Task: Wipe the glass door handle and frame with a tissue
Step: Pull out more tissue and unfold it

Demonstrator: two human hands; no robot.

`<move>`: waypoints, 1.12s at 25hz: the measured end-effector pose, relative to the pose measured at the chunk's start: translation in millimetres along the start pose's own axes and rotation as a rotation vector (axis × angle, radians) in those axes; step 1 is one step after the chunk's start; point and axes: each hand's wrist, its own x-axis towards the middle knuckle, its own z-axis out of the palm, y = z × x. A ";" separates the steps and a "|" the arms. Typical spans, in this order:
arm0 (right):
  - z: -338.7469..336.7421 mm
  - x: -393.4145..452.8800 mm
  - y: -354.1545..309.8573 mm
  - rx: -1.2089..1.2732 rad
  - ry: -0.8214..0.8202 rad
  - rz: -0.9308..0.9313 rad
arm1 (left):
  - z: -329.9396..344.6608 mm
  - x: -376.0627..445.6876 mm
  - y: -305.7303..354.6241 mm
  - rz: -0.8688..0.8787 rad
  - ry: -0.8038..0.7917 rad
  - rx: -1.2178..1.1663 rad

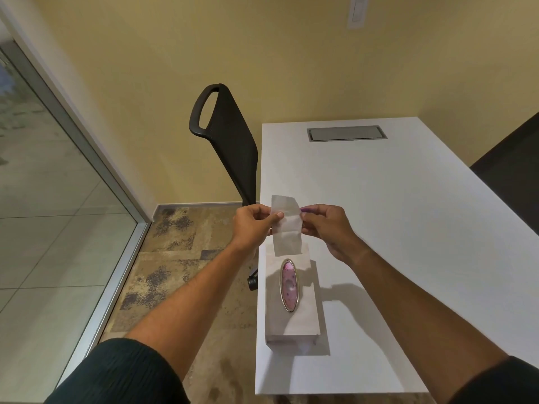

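Tissue (285,225) pinched at both side edges: left hand (253,224) with thumb and fingertips closed on its left edge, right hand (326,228) closed on its right edge at about the same height. Sheet held upright between the two hands, folded into a narrow strip, upper end standing above the fingers, lower end hanging free just above the tissue box (291,298). No contact visible between sheet and box.

Box flat on the near left part of the white table (393,228), long axis running away from the wearer, oval opening with pink insert and metallic rim on top. Grey cable hatch (347,133) set flush in the far end of the table top.

Black chair (224,135) beside the table's far left edge, tilted back toward the yellow wall (262,53). Second dark chair back (513,176) at the right edge.

Glass panel (43,199) with metal frame (110,176) at far left, well apart from both hands. Door handle not visible. Patterned carpet (180,272) between frame and table. Dark sleeves on both upper arms.
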 end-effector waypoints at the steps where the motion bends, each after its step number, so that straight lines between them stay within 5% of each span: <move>1: -0.4 0.1 -1.0 0.012 0.009 0.009 | -0.7 0.5 0.6 -0.009 0.007 -0.005; 10: 9.2 -6.6 -5.3 -0.033 -0.089 0.006 | 0.1 -1.2 3.7 -0.005 -0.034 -0.012; 28: -11.3 1.7 -7.2 0.037 0.247 0.072 | -8.8 2.8 3.3 -0.073 0.017 -0.071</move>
